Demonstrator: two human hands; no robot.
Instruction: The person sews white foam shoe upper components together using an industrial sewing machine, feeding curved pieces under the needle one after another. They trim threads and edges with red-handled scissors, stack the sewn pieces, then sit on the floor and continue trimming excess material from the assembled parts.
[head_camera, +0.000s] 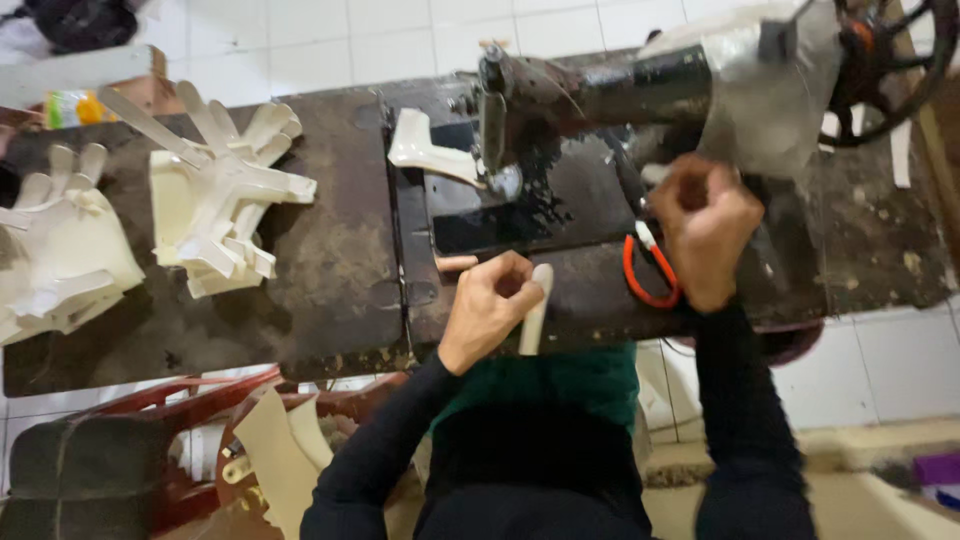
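Left hand (490, 305) curls shut around a cream strip (537, 310) at six o'clock on the table (330, 270). Right hand (705, 225), fisted at three o'clock, perhaps pinches thread, above red snips (645, 275).

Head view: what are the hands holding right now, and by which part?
The left hand grips a cream finger-shaped glove strip by its upper end. The right hand is closed above the orange-handled scissors; whether it holds anything cannot be told.

Left hand (490, 305) curled loosely, right hand (705, 225) fisted with fingers closed, both black-sleeved arms extended
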